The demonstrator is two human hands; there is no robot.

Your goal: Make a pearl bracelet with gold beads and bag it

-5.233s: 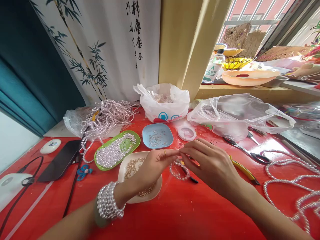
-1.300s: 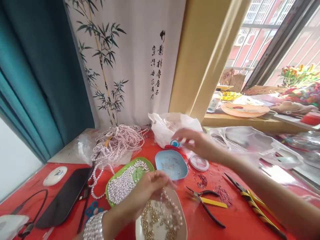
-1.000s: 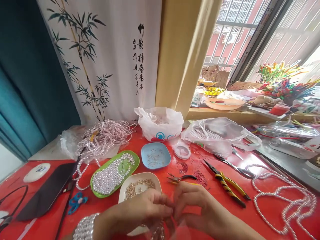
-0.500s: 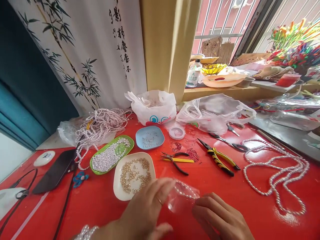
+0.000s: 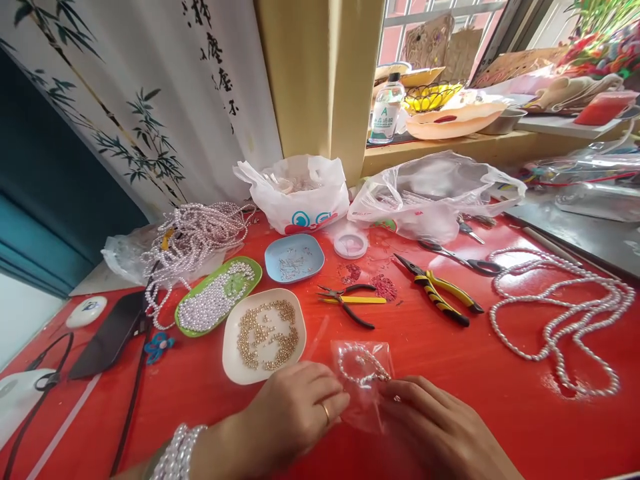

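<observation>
A small clear plastic bag [image 5: 367,410] lies on the red tabletop between my hands, with a pearl-bead bracelet [image 5: 359,353] curved inside it. My left hand [image 5: 303,407], a ring on one finger, is closed at the bag's left edge, its thumb mostly hidden. At the opposite edge, my right hand [image 5: 433,420] has its fingers bent together on the plastic, close to the end of the bracelet; its thumb is out of sight. Just beyond my left hand sits a cream dish [image 5: 231,340] of gold beads. Strands of pearly beads [image 5: 180,453] wrap my left wrist.
Pliers with black handles [image 5: 357,317] and yellow-black pliers [image 5: 443,297] lie ahead. A green tray [image 5: 187,328] of pearl beads and a blue dish [image 5: 273,270] stand left of centre. Long bead strings [image 5: 555,327] spread at right; white plastic bags [image 5: 305,200] line the back.
My left hand has drawn in, its fingers curling at the bag's edge. The bag now lies flatter, with the bracelet showing more fully. The view has tilted down.
</observation>
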